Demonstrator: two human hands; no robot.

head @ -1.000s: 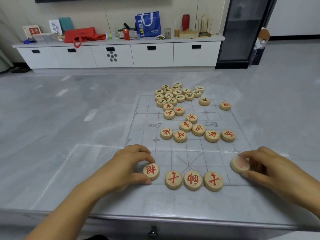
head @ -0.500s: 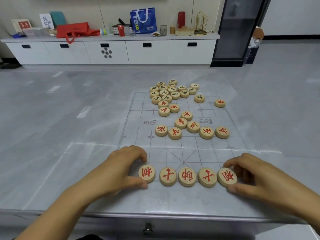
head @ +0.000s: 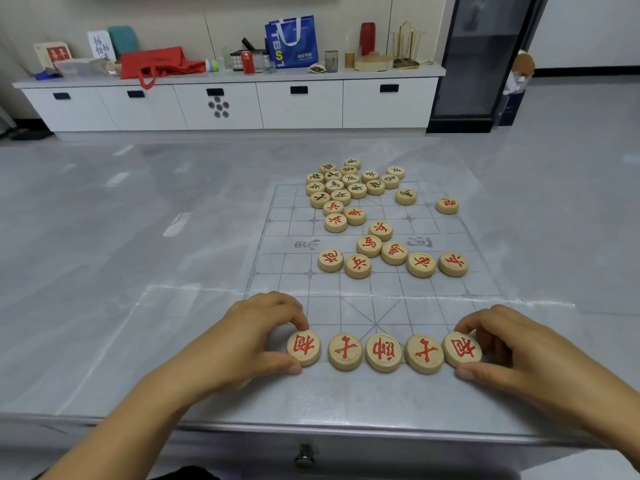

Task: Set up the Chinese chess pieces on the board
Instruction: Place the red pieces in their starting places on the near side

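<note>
Five red pieces lie side by side along the near edge of the board (head: 374, 306), a pale printed grid sheet lying flat on the grey table (head: 104, 306). Read from the person's left, they show 相, 仕, 帥, 仕, 相, with the characters turned away from the camera.

The left hand (head: 256, 337) pinches the left 相 (head: 304, 347), forefinger on its far rim and thumb on its near rim. The right hand (head: 512, 351) grips the right 相 (head: 462, 349) the same way, fingertips curled over the far edge and thumb against the near edge. Both pieces rest on the board. Between them, the left 仕 (head: 345, 351), the 帥 (head: 383, 352) and the right 仕 (head: 424, 353) sit untouched, each just beside its neighbour.

Loose red pieces (head: 394, 252) are scattered around the middle of the board, near the river band. The band carries grey characters, one of which reads 河 (head: 419, 242). One red piece (head: 447, 205) lies alone near the far right. A tight heap of dark-lettered pieces (head: 346, 183) covers the far edge, partly off the grid.

Across the floor a white cabinet (head: 225, 105) carries a blue bag (head: 291, 41) printed "TBS1", a red bag (head: 159, 64) and a red can (head: 247, 62). Cards with Chinese writing stand at its left end, too small to read.
</note>
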